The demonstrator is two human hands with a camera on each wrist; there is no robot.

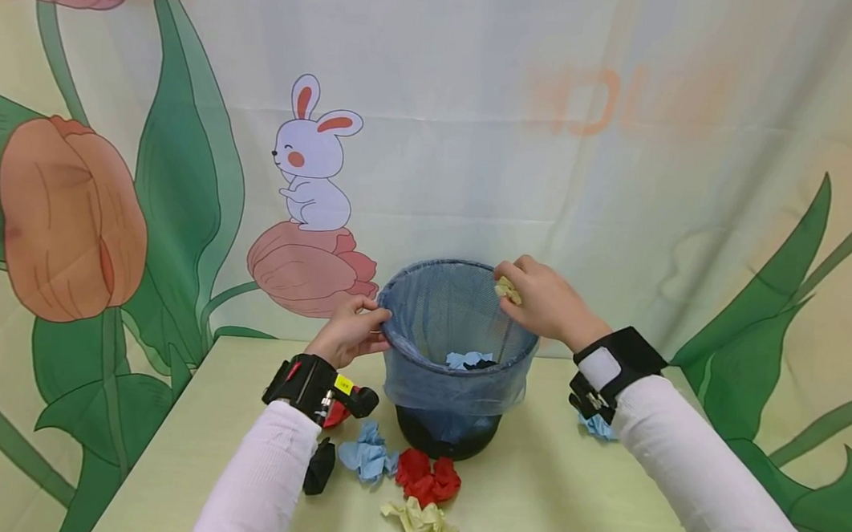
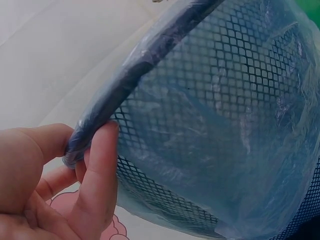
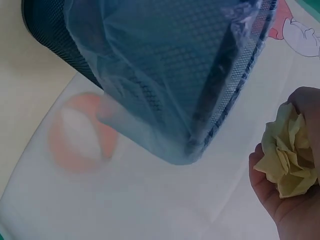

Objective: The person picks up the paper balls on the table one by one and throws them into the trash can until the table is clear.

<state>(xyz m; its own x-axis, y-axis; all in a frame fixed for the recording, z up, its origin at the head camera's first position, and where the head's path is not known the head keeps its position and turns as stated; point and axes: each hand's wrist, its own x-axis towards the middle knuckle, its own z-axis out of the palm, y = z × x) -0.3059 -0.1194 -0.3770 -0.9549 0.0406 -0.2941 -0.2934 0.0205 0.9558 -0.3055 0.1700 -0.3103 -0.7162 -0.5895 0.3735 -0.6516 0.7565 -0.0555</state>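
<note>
A dark mesh wastebasket (image 1: 455, 396) with a blue plastic liner folded over its rim stands on the table. My left hand (image 1: 350, 330) pinches the rim at its left side; in the left wrist view, thumb and fingers of that hand (image 2: 65, 180) close on the lined edge. Above the right side of the rim, my right hand (image 1: 543, 296) holds a crumpled yellow paper ball (image 1: 507, 289). The right wrist view shows this yellow paper ball (image 3: 289, 152) in the curled fingers, apart from the basket. Inside the basket lie a light blue crumpled paper (image 1: 468, 360) and a black one (image 1: 480, 365).
Before the basket lie crumpled papers: blue (image 1: 369, 453), red (image 1: 428, 477), yellow (image 1: 423, 526) and black (image 1: 320, 467). Another red one (image 1: 335, 413) is partly hidden by the left wrist. A blue one (image 1: 597, 426) lies under the right wrist. A printed curtain (image 1: 461, 139) hangs behind.
</note>
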